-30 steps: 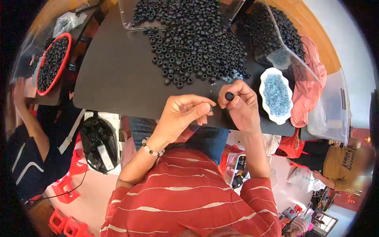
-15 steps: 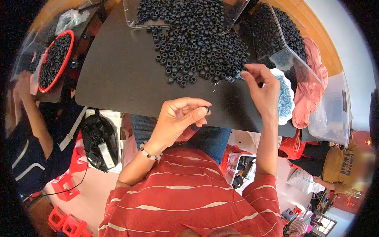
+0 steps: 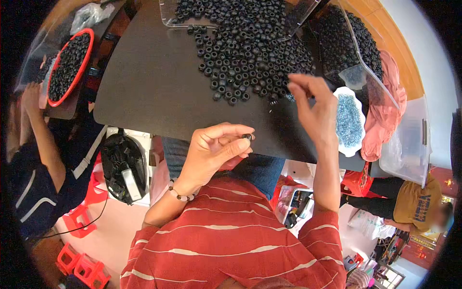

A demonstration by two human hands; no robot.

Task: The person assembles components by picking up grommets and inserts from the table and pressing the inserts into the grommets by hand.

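black bead (image 3: 247, 137) is pinched by left hand (image 3: 215, 148), grip of right hand (image 3: 315, 107) too blurred to tell, brown-shirt lettering (image 3: 423, 208) illegible.

Right hand (image 3: 318, 111) now at black beads (image 3: 260, 58)

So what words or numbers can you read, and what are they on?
None that I can read.
Mustard-brown T-shirt: dark letters, sideways, too small and blurred.
White sack: any print is too blurred to tell.
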